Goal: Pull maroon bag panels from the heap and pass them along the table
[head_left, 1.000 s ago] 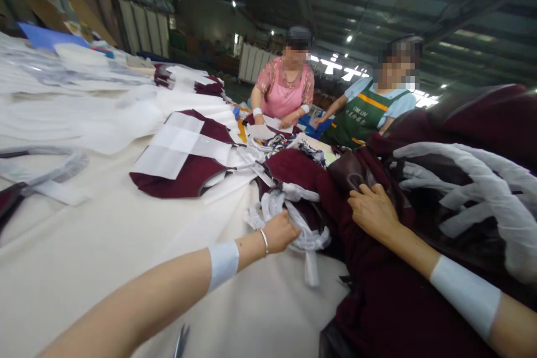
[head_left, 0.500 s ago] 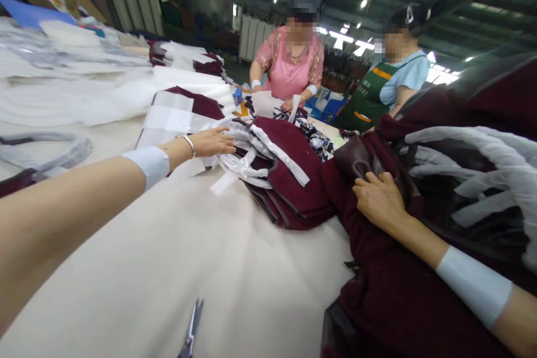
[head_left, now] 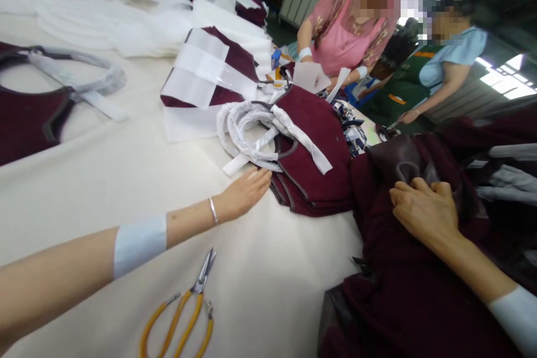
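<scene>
head view, entries by size: cream table (head_left: 126, 179), wide, running from near edge to far end; maroon garment heap (head_left: 390, 291), at right, hanging over the table's near edge; two co-workers, pink apron (head_left: 348, 39) and green apron (head_left: 403, 89), at the far side; stack of maroon cut pieces (head_left: 323, 179), on the table centre, just beside the heap; maroon panel (head_left: 235, 59) under white sheets, behind the stack; bundle of white strips (head_left: 251, 128), lying across the stack's left edge; right hand (head_left: 423, 210), resting on the heap, fingers curled close together, grip on the cloth cannot be told; left hand (head_left: 245, 193), flat on the table, fingers straight and together, tips touching the stack's edge; yellow-handled scissors (head_left: 188, 307), near the left forearm, untouched
</scene>
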`<state>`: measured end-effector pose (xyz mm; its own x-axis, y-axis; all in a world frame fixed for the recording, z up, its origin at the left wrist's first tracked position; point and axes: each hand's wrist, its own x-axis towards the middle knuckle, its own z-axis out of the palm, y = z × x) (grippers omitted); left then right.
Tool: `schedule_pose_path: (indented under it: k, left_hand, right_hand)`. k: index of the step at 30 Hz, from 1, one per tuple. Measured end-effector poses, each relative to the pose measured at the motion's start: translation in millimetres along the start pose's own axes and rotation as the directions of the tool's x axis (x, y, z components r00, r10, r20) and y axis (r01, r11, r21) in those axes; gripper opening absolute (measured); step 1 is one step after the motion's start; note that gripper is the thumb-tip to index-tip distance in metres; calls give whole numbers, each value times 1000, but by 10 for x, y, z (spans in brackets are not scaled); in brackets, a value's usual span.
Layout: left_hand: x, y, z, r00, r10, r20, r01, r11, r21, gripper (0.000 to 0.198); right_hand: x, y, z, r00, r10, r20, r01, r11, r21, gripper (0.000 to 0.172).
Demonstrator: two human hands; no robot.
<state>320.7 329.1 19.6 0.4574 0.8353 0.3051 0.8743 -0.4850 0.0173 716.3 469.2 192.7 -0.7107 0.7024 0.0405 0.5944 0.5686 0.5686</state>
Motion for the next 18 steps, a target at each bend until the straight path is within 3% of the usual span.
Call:
schedule_pose_path:
  k: [2,5,8,18]
  left_hand:
    - [-266,362,130,993,97,63,-88,988,-127,48]
    - [-599,585,342,986,117,121,-87,969,-231,58]
    - [-732,543,444,988,99,122,-63,960,-274,58]
    - [-706,455,446,989,91,119,-43,934,-354,63]
  right_hand:
    - [3,-1,-4,999,-15,29,16,999,-43,18]
    - [11,-23,-29,999,-27,32,30,995,-91,16]
    - [36,-77,-72,999,-30,19,32,993,-114,15]
    - [140,-259,-188,998,14,64,-11,999,-51,19]
